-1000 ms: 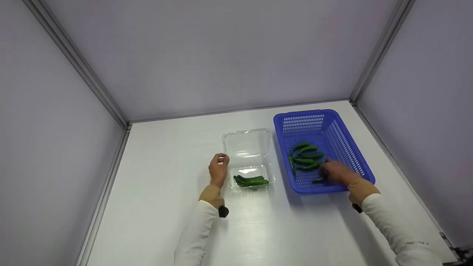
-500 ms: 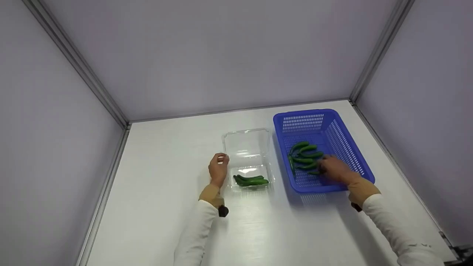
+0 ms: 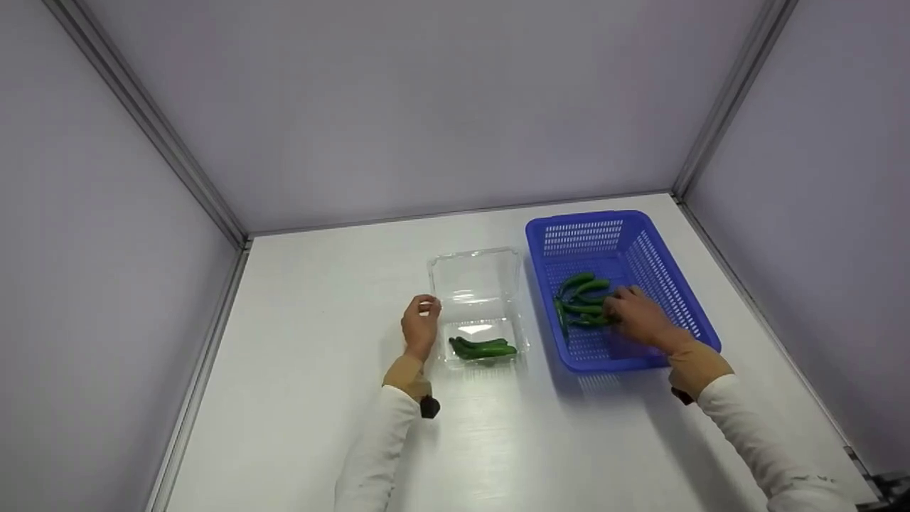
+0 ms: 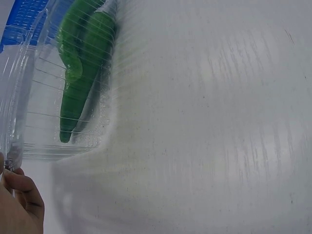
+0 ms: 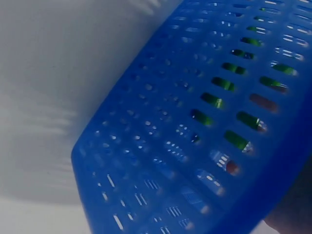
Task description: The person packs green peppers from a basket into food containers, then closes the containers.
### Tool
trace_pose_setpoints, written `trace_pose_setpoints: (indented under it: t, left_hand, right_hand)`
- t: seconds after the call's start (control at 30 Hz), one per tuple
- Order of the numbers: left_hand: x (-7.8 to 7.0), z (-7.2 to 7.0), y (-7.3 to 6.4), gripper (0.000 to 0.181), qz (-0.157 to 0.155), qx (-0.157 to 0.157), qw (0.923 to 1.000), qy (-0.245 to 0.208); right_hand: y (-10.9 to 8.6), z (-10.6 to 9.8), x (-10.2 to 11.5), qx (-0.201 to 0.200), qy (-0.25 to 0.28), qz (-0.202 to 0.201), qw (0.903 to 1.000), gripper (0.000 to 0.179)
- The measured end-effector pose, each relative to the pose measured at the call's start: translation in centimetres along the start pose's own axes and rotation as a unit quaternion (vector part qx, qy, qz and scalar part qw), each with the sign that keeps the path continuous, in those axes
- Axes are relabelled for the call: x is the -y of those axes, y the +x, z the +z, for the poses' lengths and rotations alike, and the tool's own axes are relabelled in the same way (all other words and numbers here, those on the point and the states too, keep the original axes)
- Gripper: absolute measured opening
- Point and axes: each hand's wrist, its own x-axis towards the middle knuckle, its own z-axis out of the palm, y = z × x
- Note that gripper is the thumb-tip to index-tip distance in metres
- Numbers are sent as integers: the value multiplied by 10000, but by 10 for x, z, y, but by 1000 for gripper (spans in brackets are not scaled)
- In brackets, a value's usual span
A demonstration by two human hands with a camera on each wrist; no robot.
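Observation:
A clear plastic clamshell container (image 3: 475, 253) stands open mid-table, with several green chili peppers (image 3: 483, 350) lying in its near half. My left hand (image 3: 419, 326) pinches the container's left edge between thumb and fingers, as the left wrist view confirms at the rim beside the hand (image 4: 22, 202). To the right, my right hand (image 3: 641, 320) reaches into a blue slotted basket (image 3: 618, 365), its curled fingers on a chili pepper (image 3: 593, 321) by the pile. More peppers (image 3: 577, 281) lie there. The right wrist view shows mostly the basket's outer wall (image 5: 141, 102); the fingertips are largely hidden.
A white table (image 3: 313, 334) carries both containers. Grey panels (image 3: 455, 121) close it in at the back and both sides. The basket stands close to the container's right side, with a narrow gap between them.
My right hand has moved slightly up and left inside the basket, and the loose chili pepper near its front has shifted toward the pile. The left hand and clear container stay put.

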Motion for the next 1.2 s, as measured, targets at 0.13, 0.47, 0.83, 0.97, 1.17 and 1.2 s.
trace_pose_setpoints:
  t: [0.13,0.47,0.83,0.97,1.17,1.2]
  left_hand:
    - [0,-1,0,8,72,-36,10000,-1]
    - [-1,-1,-2,8,206,-23,9998,-63]
    - [1,-2,2,9,18,13,10000,-8]
    - [1,-1,2,10,33,39,10000,-30]
    - [1,0,2,10,35,25,10000,-23]
    - [1,0,2,10,52,24,10000,-11]
  right_hand:
    - [3,-4,5,97,151,26,9998,21]
    - [7,-8,18,-104,351,-253,9990,21]
    - [21,-4,38,-167,569,-319,9977,21]
    - [27,-4,46,-132,690,-312,9970,20]
    - [33,-1,54,-223,706,-614,9954,21]
    - [33,-1,55,-274,726,-680,9947,21]
